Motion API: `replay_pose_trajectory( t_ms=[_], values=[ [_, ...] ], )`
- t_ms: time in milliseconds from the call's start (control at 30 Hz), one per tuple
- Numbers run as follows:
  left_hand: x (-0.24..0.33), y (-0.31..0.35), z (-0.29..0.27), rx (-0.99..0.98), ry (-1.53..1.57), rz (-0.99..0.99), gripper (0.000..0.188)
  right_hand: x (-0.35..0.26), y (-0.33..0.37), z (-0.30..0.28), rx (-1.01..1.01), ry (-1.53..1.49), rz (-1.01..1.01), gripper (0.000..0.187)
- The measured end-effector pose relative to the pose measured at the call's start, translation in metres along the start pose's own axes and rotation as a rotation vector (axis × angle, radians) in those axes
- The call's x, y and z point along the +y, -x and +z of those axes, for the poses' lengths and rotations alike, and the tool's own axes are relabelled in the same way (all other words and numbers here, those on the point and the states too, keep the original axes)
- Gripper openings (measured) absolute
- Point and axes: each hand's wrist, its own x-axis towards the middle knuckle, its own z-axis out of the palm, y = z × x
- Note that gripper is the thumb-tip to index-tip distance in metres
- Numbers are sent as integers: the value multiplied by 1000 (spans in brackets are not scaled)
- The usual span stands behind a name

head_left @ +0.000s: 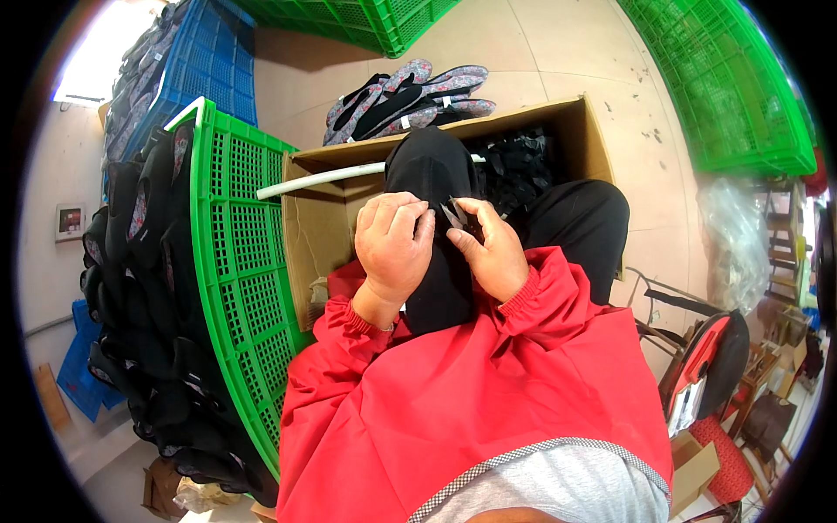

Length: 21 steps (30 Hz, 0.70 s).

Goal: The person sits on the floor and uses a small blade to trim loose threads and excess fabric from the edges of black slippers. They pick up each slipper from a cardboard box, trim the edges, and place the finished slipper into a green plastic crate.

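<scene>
My left hand (392,244) is closed in a pinch above my black-trousered knee. Whatever sits between its fingertips is too dark against the cloth to make out. Close by on the right, my right hand (495,257) grips small metal thread snips (455,214) between thumb and fingers, their pointed blades toward the left hand. Around my legs stands an open cardboard box (307,253) with a heap of shiny black pieces (521,166) at its far right. A white tube (327,178) lies across the box, partly hidden behind my knee.
A green crate (248,261) stands along the left, beside stacked black, floral-lined footwear-like pieces (144,288). Similar patterned pieces (410,100) lie beyond the box. Another green crate (724,87) is far right, a blue crate (209,65) far left. A folding chair (697,357) stands at right.
</scene>
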Motion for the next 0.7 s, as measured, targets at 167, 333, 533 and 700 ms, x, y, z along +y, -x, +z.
replay_pose_trajectory(
  t_ms=[167,333,533,700],
  values=[
    [-2,3,1,-6,-8,-15,21,-2,-1,1,9,31,-8,38],
    [-2,3,2,30,14,-37,20,4,3,2,6,-150,70,40],
    [-2,1,1,10,23,-43,23,-2,5,-4,-53,-402,122,37],
    [-4,2,0,-35,86,-82,26,-2,2,-9,-65,-396,125,35]
  ],
)
